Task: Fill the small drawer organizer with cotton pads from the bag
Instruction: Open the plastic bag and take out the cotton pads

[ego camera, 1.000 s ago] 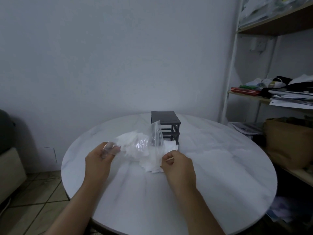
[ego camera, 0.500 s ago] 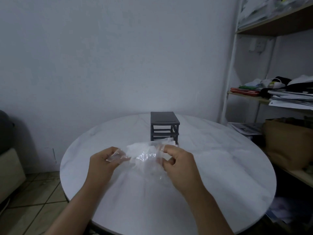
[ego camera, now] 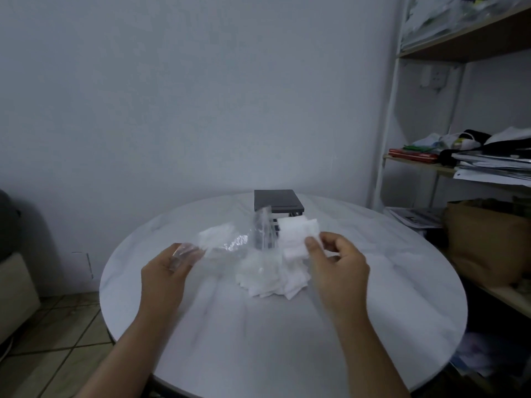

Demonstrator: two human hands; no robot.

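Nearest to the camera, two bare forearms reach over the round white desk (ego camera: pixel 258 340). The left hand (ego camera: pixel 165 272) grips one corner of the clear plastic bag (ego camera: pixel 230 245). Its fingers (ego camera: pixel 176 262) are curled around the crumpled plastic, probably to keep the bag lifted and steady so that the other hand is free to work. The right hand (ego camera: pixel 337 267) pinches a small stack of cotton pads (ego camera: pixel 297 234) between the thumb and the curled fingers (ego camera: pixel 313 245). It holds the stack above the desk, just in front of the drawer organizer. This looks like the step of carrying pads toward a drawer.

Between the hands, a loose pile of pads (ego camera: pixel 273 278) lies on the desk, below the open end of the bag. Some white pads seem to be inside the bag too, in its left part. The pile is close to the organizer, which makes the way short for each handful.

Behind the pile stands the dark drawer organizer (ego camera: pixel 277 201), near the far edge of the desk. The bag and the held stack cover its front, so one cannot tell whether a drawer is pulled out or whether any pads are inside. Judging from the big pile, most of the filling is not yet done.

Farther to the right, a shelf (ego camera: pixel 459 45) with papers and clothes stands against the pale wall.
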